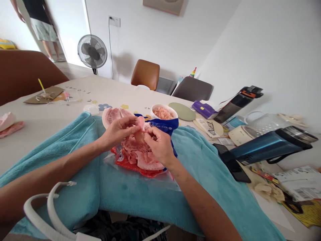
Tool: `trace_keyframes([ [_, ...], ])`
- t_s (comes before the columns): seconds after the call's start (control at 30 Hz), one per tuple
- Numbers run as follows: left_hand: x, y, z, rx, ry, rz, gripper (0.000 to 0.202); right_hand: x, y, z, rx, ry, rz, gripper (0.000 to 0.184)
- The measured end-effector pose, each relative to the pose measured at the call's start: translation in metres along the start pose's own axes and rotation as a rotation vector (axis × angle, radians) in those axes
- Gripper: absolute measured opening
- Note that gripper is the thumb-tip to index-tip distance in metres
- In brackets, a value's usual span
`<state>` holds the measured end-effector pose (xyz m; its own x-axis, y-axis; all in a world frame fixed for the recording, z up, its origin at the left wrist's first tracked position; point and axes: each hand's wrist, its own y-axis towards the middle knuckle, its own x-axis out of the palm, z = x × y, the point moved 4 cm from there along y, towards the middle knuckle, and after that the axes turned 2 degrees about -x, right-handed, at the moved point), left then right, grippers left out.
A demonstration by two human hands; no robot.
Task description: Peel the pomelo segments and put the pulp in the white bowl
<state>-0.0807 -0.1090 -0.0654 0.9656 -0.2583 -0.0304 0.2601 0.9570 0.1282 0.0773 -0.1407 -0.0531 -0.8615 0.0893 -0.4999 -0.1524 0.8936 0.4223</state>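
Between my hands is a pink pomelo segment [139,135], partly covered by the fingers. My left hand [119,131] pinches its left side, while the fingertips of my right hand [159,144] are closed on its right edge. Directly below lie torn pieces of pink membrane and peel [144,155] on a red and blue plastic bag [147,173]. A thick piece of pomelo rind [107,117], pale inside, rests behind my left hand. Beyond my right hand stands a white bowl [153,114] of peeled pink pulp [163,113].
A teal towel [200,164] covers the table's near side. At right are a blue bottle [271,145], a phone [232,164], a dark bottle [235,106] and a purple pack [204,108]. White cables [52,207] hang near my left forearm. A person [42,26] stands far left.
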Motion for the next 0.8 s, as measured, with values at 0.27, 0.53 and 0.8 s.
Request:
trace_keyframes([
  [0.27, 0.024, 0.026, 0.021, 0.132, 0.043, -0.311, 0.015, -0.012, -0.002, 0.0, -0.384, -0.335, 0.148, 0.02],
  [0.53, 0.034, 0.032, 0.015, 0.129, 0.063, -0.352, 0.019, -0.012, 0.0, 0.012, -0.293, -0.24, 0.133, 0.015],
  [0.8, 0.036, 0.025, 0.017, 0.129, 0.089, -0.28, 0.024, -0.008, 0.001, 0.009, -0.068, 0.0, 0.076, 0.014],
])
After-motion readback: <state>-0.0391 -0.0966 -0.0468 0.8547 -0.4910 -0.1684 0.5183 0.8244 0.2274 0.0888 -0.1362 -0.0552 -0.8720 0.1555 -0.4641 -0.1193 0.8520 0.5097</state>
